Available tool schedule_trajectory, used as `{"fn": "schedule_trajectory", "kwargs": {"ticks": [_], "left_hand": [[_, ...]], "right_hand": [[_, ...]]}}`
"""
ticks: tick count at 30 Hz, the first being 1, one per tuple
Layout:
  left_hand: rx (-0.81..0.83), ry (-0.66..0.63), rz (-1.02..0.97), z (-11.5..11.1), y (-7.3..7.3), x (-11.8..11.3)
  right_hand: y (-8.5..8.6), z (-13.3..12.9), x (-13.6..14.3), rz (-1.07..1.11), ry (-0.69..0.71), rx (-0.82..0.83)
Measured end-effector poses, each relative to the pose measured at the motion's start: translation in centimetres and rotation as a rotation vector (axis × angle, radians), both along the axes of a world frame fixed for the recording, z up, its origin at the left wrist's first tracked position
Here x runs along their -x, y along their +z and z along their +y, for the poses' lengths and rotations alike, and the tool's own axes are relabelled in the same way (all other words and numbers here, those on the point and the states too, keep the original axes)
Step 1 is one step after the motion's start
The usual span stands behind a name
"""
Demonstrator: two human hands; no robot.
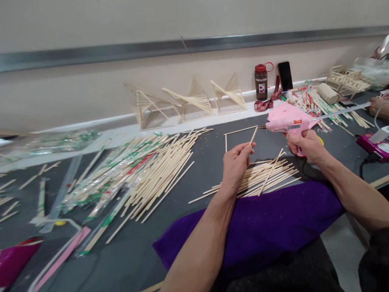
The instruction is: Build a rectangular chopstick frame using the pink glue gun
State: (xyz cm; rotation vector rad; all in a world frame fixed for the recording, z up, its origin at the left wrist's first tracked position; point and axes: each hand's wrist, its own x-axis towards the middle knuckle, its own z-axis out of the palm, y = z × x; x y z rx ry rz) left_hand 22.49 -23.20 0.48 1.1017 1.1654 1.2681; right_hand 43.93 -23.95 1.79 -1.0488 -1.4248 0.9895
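One stick (253, 137) is pinched by left fingers (248, 150), right of frame centre, probably to face the gun (281, 125) gripped by right fingers (297, 141).

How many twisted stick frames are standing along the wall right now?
3: left frame behind the stick heap, right frame nearest the red-lidded bottle, middle frame between them.

This place is looking like a craft workshop, not a home. On the long grey worktable (209, 162), many bare wooden sticks (170, 166) are lying beside other sticks in plastic wrappers (117, 172). A person is using a pink glue gun (288, 125) here. Three stick models (196, 102) are standing along the plain wall (100, 93), and another person's hand (377, 107) is showing at the right edge.
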Motion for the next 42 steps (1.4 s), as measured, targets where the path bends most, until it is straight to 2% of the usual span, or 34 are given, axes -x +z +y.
{"fn": "schedule_trajectory", "kwargs": {"ticks": [5,11,42], "left_hand": [[-0.011,-0.021,0.008,-0.03,-0.03,0.02],[-0.005,-0.016,0.010,0.08,-0.12,0.14],[0.000,-0.029,0.005,0.01,-0.05,0.13]], "right_hand": [[-0.15,0.10,-0.23,-0.019,-0.026,0.008],[-0.34,0.09,-0.11,-0.027,0.029,-0.006],[0.23,-0.19,0.26,0.012,-0.001,-0.003]]}}
